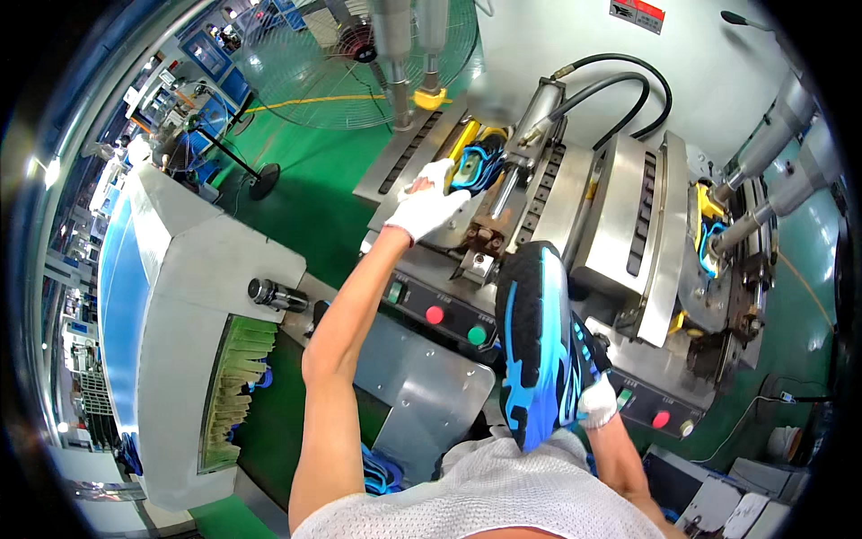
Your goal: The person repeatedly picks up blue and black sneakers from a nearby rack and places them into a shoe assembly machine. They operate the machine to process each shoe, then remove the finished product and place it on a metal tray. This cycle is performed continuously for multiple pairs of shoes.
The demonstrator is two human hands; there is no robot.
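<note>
My right hand (pixel 599 402), in a white glove, is closed on a running shoe (pixel 535 346) held upright in front of my body. Its black and blue sole faces left, and the dark upper with blue stripes is partly hidden behind it. My left hand (pixel 429 202), also gloved, stretches forward to the left station of a metal pressing machine (pixel 548 189). There its fingers are apart beside a second shoe (pixel 479 166) with bright blue laces, set in the machine by a yellow pad. Whether the fingertips touch that shoe is hard to tell.
Red and green buttons (pixel 435 314) line the machine's front. A third blue-laced shoe (pixel 709 244) sits in the right station under grey cylinders (pixel 777 135). At left, a conveyor housing (pixel 180 341) has a fringed opening and a dark bottle (pixel 277 295) on it. A large fan (pixel 359 45) stands behind.
</note>
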